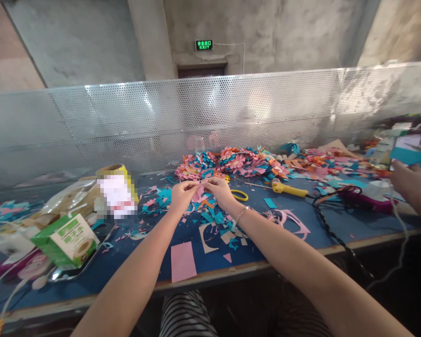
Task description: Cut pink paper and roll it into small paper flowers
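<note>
2 grips, both narrow: our left hand (183, 193) and right hand (220, 189) pinch a pink craft piece (198, 193) above the worktop (241, 253). Uneven pull could tear it. Exit sign (204, 45) reads "安全出口 EXIT"; we can't fully read the green carton (70, 241).

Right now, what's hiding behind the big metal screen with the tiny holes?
Above the screen you can see a gray wall, a green exit sign and the top of a dark doorway. Lower down, the screen covers things, so I can't tell.
</note>
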`<state>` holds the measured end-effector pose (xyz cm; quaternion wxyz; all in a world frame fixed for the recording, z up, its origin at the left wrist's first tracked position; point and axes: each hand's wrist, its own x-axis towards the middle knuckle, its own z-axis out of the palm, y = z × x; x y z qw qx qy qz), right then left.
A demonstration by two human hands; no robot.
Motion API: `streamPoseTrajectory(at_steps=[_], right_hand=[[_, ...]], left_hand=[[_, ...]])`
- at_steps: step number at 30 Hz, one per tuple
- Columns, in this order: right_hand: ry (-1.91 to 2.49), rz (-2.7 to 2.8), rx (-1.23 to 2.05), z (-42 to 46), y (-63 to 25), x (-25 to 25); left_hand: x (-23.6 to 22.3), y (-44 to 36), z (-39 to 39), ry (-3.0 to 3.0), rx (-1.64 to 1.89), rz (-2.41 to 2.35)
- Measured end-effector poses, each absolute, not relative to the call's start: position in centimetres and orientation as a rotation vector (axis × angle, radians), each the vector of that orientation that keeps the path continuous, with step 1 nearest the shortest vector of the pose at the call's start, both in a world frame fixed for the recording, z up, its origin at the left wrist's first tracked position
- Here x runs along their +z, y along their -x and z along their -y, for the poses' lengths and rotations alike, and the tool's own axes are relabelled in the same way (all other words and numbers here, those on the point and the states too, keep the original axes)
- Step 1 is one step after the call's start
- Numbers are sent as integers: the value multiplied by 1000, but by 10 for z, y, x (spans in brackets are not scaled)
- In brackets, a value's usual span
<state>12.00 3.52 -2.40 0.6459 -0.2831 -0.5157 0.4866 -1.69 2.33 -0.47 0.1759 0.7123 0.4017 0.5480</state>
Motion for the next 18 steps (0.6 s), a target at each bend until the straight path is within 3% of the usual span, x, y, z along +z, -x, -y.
streamPoseTrajectory(at_steps=[18], right_hand=[[703, 1203, 1010, -39, -126, -27]], left_hand=[[-7, 13, -24, -2009, 1477, -1099]])
